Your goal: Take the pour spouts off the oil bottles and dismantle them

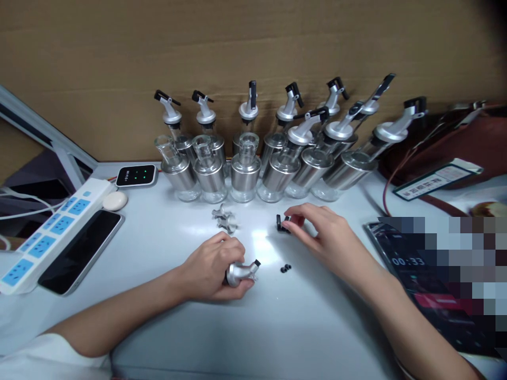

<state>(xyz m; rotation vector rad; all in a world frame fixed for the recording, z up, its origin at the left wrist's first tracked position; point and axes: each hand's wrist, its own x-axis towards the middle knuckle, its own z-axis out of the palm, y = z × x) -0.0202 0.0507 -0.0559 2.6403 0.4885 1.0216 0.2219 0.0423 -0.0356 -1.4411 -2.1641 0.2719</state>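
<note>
My left hand (214, 266) is closed round a silver pourer spout (242, 272) with a black tip, resting on the white table (277, 327). My right hand (325, 235) pinches a small black lever part (283, 224) that lies on the table a little farther back. Two tiny black rings (285, 268) lie between my hands. Two loose silver spouts (225, 218) sit behind my left hand. Several glass-and-steel bottles (245, 171) stand in rows at the back, most with spouts and black levers fitted, three at front left with bare necks.
A white-and-blue power strip (47, 232) and a dark phone (81, 252) lie at left, with a small black device (137, 175) and a white oval object (114, 200). A tablet (400, 258) showing a timer lies at right. A brown bag (471, 142) and cardboard wall stand behind.
</note>
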